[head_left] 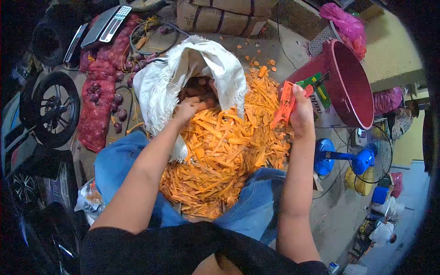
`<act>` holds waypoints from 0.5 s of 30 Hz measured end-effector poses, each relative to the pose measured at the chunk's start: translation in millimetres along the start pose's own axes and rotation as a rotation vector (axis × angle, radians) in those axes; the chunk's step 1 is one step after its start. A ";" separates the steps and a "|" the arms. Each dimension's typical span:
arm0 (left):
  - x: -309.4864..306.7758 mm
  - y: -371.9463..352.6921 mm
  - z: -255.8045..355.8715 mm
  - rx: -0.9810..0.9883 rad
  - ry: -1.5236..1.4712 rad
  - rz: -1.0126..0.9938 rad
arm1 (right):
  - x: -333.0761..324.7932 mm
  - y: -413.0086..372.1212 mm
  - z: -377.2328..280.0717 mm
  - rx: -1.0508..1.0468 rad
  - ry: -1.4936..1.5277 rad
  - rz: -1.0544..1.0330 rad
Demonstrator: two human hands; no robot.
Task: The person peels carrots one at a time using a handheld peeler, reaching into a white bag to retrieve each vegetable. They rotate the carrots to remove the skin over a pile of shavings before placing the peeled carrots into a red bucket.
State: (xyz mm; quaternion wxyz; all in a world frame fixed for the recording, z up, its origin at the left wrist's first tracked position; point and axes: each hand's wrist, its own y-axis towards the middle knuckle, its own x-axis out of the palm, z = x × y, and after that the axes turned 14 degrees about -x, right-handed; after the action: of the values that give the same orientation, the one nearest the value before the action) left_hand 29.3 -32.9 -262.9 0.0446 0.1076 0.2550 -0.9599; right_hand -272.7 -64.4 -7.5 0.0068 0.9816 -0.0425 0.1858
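Note:
My left hand (184, 111) is at the mouth of a white woven sack (156, 89), its fingers closed around a carrot (205, 105). More carrots lie in the shadow inside the sack, partly hidden by its folded rim. My right hand (302, 114) is raised at the right, wrapped round an orange-red plastic peeler (285, 104). Between my legs and in front of the sack spreads a big heap of orange carrot peelings (215, 156).
A large dark red tub (341, 82) lies tipped beside my right hand, near a blue fan (357, 160). At left are net bags of red onions (95, 110), a scale (107, 27) and a motorbike wheel (56, 109). Cardboard boxes (220, 20) stand at the back.

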 end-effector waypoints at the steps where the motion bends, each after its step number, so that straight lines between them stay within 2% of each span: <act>1: 5.7 7.6 -11.3 0.069 0.214 0.138 | -2.2 1.7 2.1 -0.028 -0.053 -0.003; 2: 11.8 15.3 -19.6 0.139 0.428 0.276 | -4.3 4.2 3.8 -0.057 -0.107 -0.008; 3: 19.0 26.2 -25.4 0.102 0.535 0.359 | -6.3 5.4 5.7 -0.053 -0.110 -0.004; 6: 19.7 36.0 -37.1 0.143 0.699 0.358 | -8.6 10.3 5.2 -0.080 -0.255 0.000; 7: 17.3 29.3 -34.7 -0.003 0.811 0.202 | -4.9 9.3 2.6 -0.080 -0.250 0.005; 8: 19.2 31.5 -37.4 -0.008 0.811 0.197 | -2.8 9.1 1.4 -0.077 -0.244 0.008; 10: 18.6 34.0 -41.1 -0.034 0.899 0.344 | -3.5 11.0 2.1 -0.077 -0.278 0.014; 11: 16.0 29.5 -32.7 -0.032 0.905 0.342 | -3.6 11.1 1.7 -0.086 -0.310 0.019; 13: 10.5 13.6 -7.3 -0.003 0.766 0.050 | 1.3 8.2 -0.1 -0.085 -0.336 0.021; 15: 8.5 32.5 -24.9 -0.006 0.726 0.026 | 5.0 7.2 -2.1 -0.092 -0.360 0.013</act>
State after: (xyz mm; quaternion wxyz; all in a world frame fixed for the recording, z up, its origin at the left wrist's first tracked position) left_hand 30.1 -48.9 -301.6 -0.0363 0.4445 0.2554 -0.8578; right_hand -269.5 -71.9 -3.8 0.0428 0.9974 -0.0577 0.0049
